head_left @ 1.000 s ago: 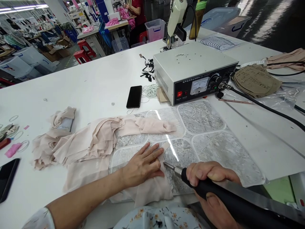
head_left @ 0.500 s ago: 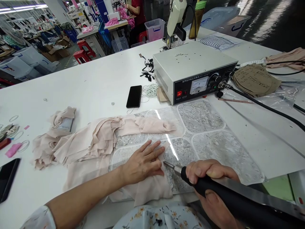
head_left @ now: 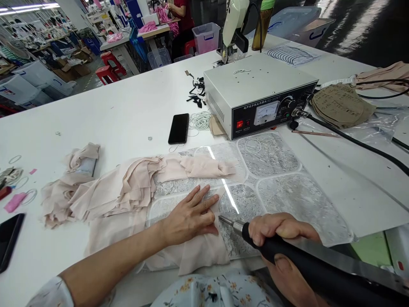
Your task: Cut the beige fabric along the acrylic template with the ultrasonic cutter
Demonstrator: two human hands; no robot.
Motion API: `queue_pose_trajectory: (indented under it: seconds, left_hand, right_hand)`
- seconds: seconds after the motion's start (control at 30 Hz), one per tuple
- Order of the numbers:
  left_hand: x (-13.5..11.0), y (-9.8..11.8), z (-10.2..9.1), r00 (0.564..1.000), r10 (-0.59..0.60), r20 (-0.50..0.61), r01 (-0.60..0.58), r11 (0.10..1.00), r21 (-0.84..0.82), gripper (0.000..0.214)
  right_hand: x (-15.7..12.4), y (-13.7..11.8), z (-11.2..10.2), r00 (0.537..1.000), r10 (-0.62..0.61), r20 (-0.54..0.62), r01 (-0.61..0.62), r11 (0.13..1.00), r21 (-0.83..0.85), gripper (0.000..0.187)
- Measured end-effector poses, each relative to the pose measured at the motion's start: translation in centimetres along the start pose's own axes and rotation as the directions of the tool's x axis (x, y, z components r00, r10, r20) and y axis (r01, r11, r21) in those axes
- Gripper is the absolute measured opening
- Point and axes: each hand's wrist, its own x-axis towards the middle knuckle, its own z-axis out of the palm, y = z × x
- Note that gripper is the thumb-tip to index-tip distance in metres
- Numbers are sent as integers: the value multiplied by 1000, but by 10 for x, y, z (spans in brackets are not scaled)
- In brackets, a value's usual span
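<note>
My left hand lies flat with its fingers spread, pressing a thin pale pink fabric piece onto the clear-topped, marbled mat. In my right hand is a black-handled ultrasonic welding gun, fingers wrapped around it. Its narrow metal tip points left and meets the fabric's right edge, close beside my left fingers; whether it presses down I cannot tell. Beyond my left hand rests a strip of the same fabric. A layered stack of pink pieces sits to the left.
The welder's control box stands behind the mat, its black cable running along the right. A phone lies beside the box, another phone at the left edge. Brown pattern pieces lie at right. A person works in the background.
</note>
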Motion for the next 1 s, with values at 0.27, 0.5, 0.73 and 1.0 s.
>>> queue_pose_trajectory:
  seconds: [0.27, 0.5, 0.73, 1.0]
  left_hand:
    - [1, -1, 0, 1000, 6, 16, -6, 999, -36, 35]
    - [0, -3, 4, 999, -5, 42, 8, 997, -76, 36]
    - [0, -4, 3, 998, -13, 58, 20, 993, -119, 35]
    - [-1, -4, 4, 997, -16, 74, 26, 990, -137, 34]
  right_hand:
    - [0, 0, -1, 1000, 6, 9, -6, 1000, 3, 16]
    - [1, 1, 0, 1000, -15, 18, 15, 1000, 1, 18]
    - [1, 3, -1, 1000, -5, 8, 6, 1000, -11, 18]
    - [0, 2, 0, 999, -41, 16, 41, 999, -11, 17]
